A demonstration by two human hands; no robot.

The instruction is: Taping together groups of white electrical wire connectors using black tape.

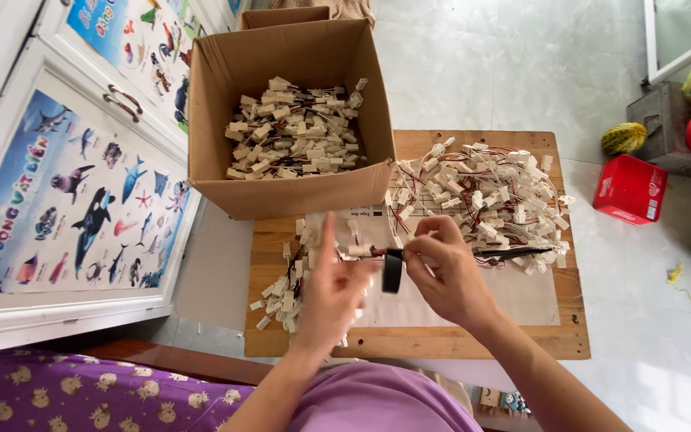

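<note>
Upper centre: cardboard box (281, 188) holding white connectors. Centre: wooden board (457, 340); right heap of wired connectors (485, 196). Lower centre: right hand (445, 276) pinching black tape roll (393, 270); left hand (331, 292), fingers spread, touching a wired connector (359, 250).

A low wooden tabletop (557, 340) stands on a pale tiled floor (481, 72). On it sits an open cardboard box (281, 196) full of small white plugs. Beside the box lies a big heap of white plugs with red and black wires (485, 196). A smaller pile of white plugs (281, 296) lies near the left edge. A sheet of paper (521, 300) lies flat in the middle.
</note>
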